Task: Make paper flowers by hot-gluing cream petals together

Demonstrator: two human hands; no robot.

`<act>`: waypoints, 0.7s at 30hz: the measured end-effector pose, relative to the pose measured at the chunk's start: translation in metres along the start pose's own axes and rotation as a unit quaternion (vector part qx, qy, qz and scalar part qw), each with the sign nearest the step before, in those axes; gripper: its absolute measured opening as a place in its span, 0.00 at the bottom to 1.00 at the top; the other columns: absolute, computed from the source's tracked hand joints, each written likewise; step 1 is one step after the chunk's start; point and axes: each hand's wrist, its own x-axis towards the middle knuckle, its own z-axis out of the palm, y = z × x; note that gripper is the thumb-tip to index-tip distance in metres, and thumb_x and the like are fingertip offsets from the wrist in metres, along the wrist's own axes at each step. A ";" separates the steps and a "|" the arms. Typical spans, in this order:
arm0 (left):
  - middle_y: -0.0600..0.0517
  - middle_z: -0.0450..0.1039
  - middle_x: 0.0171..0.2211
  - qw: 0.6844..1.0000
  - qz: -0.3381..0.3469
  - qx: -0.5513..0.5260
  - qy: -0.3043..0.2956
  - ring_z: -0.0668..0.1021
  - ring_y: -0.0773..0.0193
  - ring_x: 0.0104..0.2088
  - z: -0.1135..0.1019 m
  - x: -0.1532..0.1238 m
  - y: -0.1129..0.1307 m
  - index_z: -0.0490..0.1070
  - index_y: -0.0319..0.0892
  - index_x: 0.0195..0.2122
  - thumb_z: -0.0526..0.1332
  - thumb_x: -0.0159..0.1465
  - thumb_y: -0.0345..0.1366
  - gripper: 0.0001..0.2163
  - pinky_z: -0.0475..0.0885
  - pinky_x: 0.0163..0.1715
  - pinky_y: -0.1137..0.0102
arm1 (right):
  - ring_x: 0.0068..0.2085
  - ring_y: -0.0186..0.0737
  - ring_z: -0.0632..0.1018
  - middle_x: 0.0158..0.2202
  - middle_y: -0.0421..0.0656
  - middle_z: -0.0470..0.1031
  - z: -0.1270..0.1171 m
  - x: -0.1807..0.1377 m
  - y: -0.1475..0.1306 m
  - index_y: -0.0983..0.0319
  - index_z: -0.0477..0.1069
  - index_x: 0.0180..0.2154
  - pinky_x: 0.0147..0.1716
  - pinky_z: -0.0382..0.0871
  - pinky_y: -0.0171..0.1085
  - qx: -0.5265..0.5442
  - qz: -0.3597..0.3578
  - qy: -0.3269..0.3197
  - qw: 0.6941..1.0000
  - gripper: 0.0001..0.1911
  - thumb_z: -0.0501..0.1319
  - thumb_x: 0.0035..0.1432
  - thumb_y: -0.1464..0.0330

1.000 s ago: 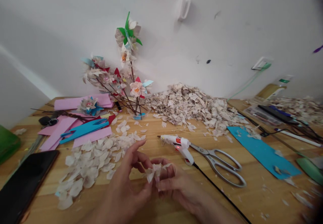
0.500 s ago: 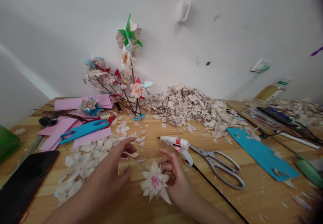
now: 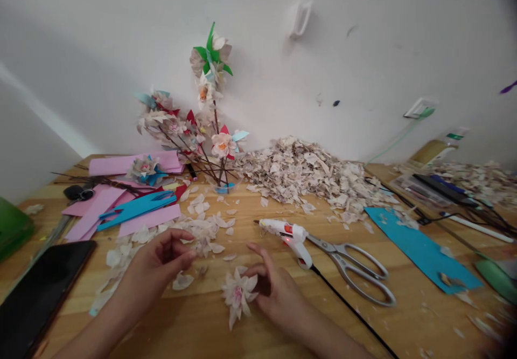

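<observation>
My right hand (image 3: 274, 294) holds a pale paper-like flower (image 3: 239, 293) with a pink centre by its back; the fingertips behind the petals are partly hidden. My left hand (image 3: 159, 259) hovers over the table beside loose pale petals (image 3: 204, 232), its fingers loosely curled and thumb apart, with nothing visible between them. Just beyond my right hand lies a white glue gun (image 3: 288, 232) with a small red light on. Its tip points left. Silver scissors (image 3: 347, 264) rest against it on the right.
Flowers on twigs (image 3: 220, 149) stand in a small clear dish. A large petal heap (image 3: 307, 173) lies along the wall. Pink paper strips (image 3: 97, 211), blue paper (image 3: 420, 248) and a black phone (image 3: 44, 289) lie around. The glue gun's black cord (image 3: 351, 305) runs towards me.
My left hand has moved left and its fingers have curled in. My right hand and the flower have shifted slightly left, and the flower is tilted a little differently. The view has shifted slightly.
</observation>
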 end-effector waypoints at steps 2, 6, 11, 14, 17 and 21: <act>0.59 0.73 0.19 0.999 -0.027 -0.010 0.013 0.73 0.70 0.21 -0.001 0.000 -0.001 0.74 0.43 0.33 0.68 0.47 0.38 0.13 0.67 0.23 0.76 | 0.36 0.40 0.78 0.35 0.41 0.78 -0.002 -0.001 -0.003 0.58 0.51 0.57 0.38 0.70 0.40 -0.004 -0.011 -0.021 1.000 0.39 0.54 0.42 0.85; 0.56 0.77 0.21 0.997 -0.053 -0.004 0.055 0.76 0.67 0.23 -0.001 -0.002 0.002 0.76 0.45 0.36 0.70 0.43 0.40 0.17 0.72 0.26 0.73 | 0.38 0.41 0.77 0.38 0.43 0.77 -0.005 -0.003 -0.008 0.58 0.49 0.58 0.40 0.70 0.42 0.004 -0.002 -0.038 0.999 0.38 0.55 0.46 0.82; 0.55 0.76 0.20 0.994 -0.023 0.002 0.106 0.77 0.63 0.22 -0.007 -0.001 0.005 0.77 0.44 0.31 0.68 0.43 0.46 0.15 0.75 0.26 0.69 | 0.42 0.41 0.76 0.43 0.45 0.74 -0.010 -0.005 -0.009 0.57 0.46 0.60 0.44 0.68 0.44 -0.005 -0.023 -0.054 0.998 0.38 0.56 0.49 0.81; 0.57 0.73 0.19 0.991 -0.005 -0.001 0.135 0.74 0.67 0.19 -0.008 -0.001 0.008 0.75 0.44 0.29 0.68 0.43 0.47 0.15 0.73 0.21 0.73 | 0.41 0.41 0.75 0.46 0.46 0.71 -0.014 -0.008 -0.012 0.56 0.46 0.60 0.42 0.69 0.43 -0.030 -0.029 -0.053 0.998 0.39 0.55 0.48 0.82; 0.59 0.70 0.17 0.988 0.003 0.006 0.153 0.71 0.69 0.17 -0.007 -0.001 0.010 0.73 0.44 0.28 0.68 0.43 0.48 0.16 0.70 0.18 0.74 | 0.42 0.41 0.73 0.46 0.45 0.70 -0.020 -0.010 -0.017 0.55 0.46 0.59 0.45 0.66 0.43 -0.062 -0.050 -0.036 0.996 0.43 0.53 0.42 0.85; 0.62 0.64 0.13 0.987 0.023 0.032 0.153 0.70 0.67 0.15 -0.004 -0.001 0.007 0.71 0.44 0.30 0.65 0.48 0.48 0.14 0.69 0.17 0.73 | 0.43 0.40 0.72 0.47 0.43 0.69 -0.022 -0.011 -0.019 0.55 0.47 0.58 0.47 0.64 0.43 -0.077 -0.074 -0.015 0.994 0.45 0.49 0.36 0.86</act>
